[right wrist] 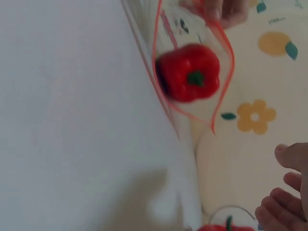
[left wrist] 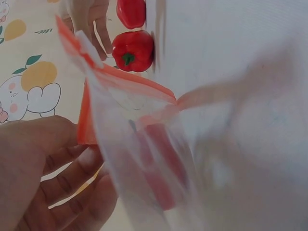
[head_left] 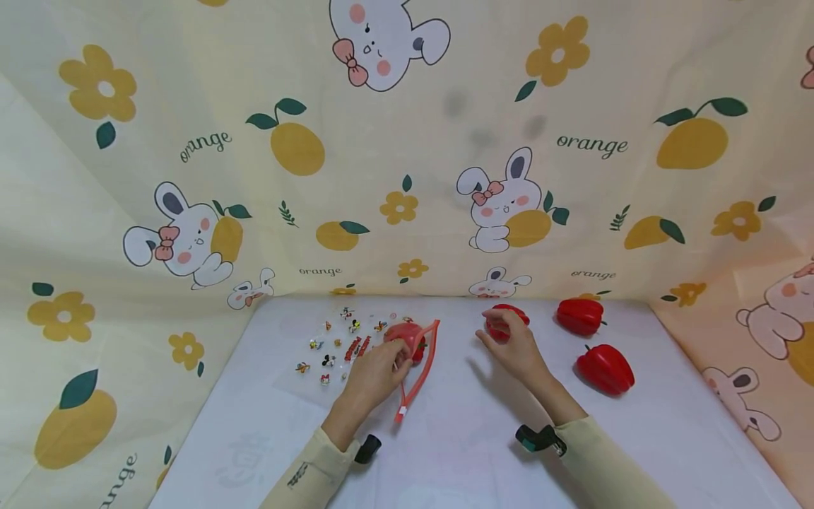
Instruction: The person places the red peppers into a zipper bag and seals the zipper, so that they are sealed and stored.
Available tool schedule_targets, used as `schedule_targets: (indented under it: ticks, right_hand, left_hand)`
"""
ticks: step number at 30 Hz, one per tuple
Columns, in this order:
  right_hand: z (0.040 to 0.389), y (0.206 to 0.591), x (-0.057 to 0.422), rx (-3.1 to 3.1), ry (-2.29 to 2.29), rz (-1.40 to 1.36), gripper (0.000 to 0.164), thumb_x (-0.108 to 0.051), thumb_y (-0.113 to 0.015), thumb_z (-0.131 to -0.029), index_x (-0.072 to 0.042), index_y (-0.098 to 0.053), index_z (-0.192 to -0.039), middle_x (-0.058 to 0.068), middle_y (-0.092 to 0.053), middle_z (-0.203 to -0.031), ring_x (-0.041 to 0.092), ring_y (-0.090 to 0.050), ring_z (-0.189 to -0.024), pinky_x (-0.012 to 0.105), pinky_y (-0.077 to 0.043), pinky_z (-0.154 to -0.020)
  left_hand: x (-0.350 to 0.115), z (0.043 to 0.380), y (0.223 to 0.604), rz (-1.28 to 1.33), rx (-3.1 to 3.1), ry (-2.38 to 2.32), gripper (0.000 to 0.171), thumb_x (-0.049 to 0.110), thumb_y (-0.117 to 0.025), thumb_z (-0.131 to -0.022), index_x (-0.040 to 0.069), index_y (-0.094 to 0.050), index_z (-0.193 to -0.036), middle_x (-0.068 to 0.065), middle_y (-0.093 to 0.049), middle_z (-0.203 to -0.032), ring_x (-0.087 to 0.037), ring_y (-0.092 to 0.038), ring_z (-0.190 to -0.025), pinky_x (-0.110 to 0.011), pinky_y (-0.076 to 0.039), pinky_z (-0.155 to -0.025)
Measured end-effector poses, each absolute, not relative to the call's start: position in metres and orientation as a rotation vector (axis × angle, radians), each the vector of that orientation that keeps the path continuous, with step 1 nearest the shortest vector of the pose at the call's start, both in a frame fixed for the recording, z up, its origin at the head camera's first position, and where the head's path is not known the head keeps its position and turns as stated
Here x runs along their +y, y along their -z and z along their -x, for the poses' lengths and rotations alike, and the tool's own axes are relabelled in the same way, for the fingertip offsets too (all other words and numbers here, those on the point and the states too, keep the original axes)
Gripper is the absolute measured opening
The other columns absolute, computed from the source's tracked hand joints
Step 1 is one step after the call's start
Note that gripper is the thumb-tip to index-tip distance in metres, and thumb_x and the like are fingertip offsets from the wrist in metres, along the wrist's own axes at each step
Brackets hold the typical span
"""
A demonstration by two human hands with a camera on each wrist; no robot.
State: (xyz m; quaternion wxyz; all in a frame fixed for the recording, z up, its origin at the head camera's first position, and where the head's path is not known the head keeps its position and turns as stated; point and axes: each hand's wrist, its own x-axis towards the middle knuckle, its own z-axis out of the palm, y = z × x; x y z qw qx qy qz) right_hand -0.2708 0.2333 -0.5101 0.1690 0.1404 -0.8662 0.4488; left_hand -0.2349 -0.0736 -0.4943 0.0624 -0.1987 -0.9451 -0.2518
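My left hand pinches the orange-red rim of a clear zip bag printed with small cartoon figures. The bag's mouth gapes toward the right, with its slider end lying nearest me. Inside sits a red bell pepper, its green stem facing the opening; in the left wrist view the same pepper shows blurred through the plastic. To the right, my right hand hovers over the table with thumb and fingers apart and nothing between them. Another red bell pepper lies just beyond it, partly covered by the fingers in the head view.
Two more red bell peppers lie at the right, one at the back and one closer to me. A white cloth covers the table. Behind it hangs a cream curtain with rabbits and oranges.
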Motion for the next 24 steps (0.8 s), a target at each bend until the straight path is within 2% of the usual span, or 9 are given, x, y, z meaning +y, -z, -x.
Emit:
schedule_targets:
  ticks: [4, 11, 14, 18, 24]
  right_hand:
    - [0.275, 0.504, 0.246, -2.465, -1.177, -0.431, 0.050, -0.004, -0.087, -0.090, 0.001, -0.063, -0.134, 0.023, -0.066, -0.130, 0.042, -0.068, -0.119, 0.056, -0.055, -0.102]
    - [0.284, 0.501, 0.266, -2.501, -1.125, -0.458, 0.057, -0.005, -0.086, -0.091, -0.001, -0.058, -0.140, 0.023, -0.062, -0.135, 0.044, -0.061, -0.125, 0.064, -0.053, -0.102]
    - [0.288, 0.503, 0.274, -2.559, -1.126, -0.423, 0.061, -0.010, -0.086, -0.092, -0.005, -0.055, -0.145, 0.021, -0.060, -0.140, 0.042, -0.058, -0.130, 0.064, -0.053, -0.103]
    - [0.293, 0.507, 0.283, -2.649, -1.147, -0.356, 0.070, -0.017, -0.085, -0.094, -0.009, -0.048, -0.154, 0.020, -0.053, -0.151, 0.042, -0.050, -0.139, 0.064, -0.052, -0.104]
    - [0.302, 0.513, 0.292, -2.740, -1.197, -0.276, 0.082, -0.027, -0.084, -0.095, -0.010, -0.039, -0.161, 0.023, -0.041, -0.162, 0.048, -0.038, -0.148, 0.066, -0.052, -0.103]
  left_hand:
    - [-0.074, 0.235, 0.494, 0.596, -2.866, 0.775, 0.011, 0.022, -0.078, -0.099, 0.019, -0.069, -0.103, 0.012, -0.060, -0.080, -0.006, -0.051, -0.066, -0.021, -0.043, -0.056]
    - [-0.075, 0.235, 0.492, 0.607, -2.859, 0.796, 0.009, 0.022, -0.077, -0.100, 0.019, -0.069, -0.103, 0.011, -0.061, -0.081, -0.006, -0.051, -0.066, -0.021, -0.044, -0.056]
    - [-0.075, 0.236, 0.492, 0.610, -2.852, 0.800, 0.009, 0.022, -0.078, -0.100, 0.020, -0.069, -0.103, 0.011, -0.061, -0.080, -0.006, -0.052, -0.065, -0.022, -0.044, -0.055]
    - [-0.076, 0.236, 0.492, 0.618, -2.847, 0.788, 0.010, 0.022, -0.078, -0.100, 0.020, -0.069, -0.102, 0.011, -0.061, -0.079, -0.005, -0.051, -0.065, -0.021, -0.043, -0.054]
    - [-0.076, 0.235, 0.493, 0.622, -2.839, 0.791, 0.009, 0.022, -0.078, -0.100, 0.020, -0.069, -0.101, 0.011, -0.061, -0.079, -0.006, -0.050, -0.064, -0.022, -0.043, -0.054]
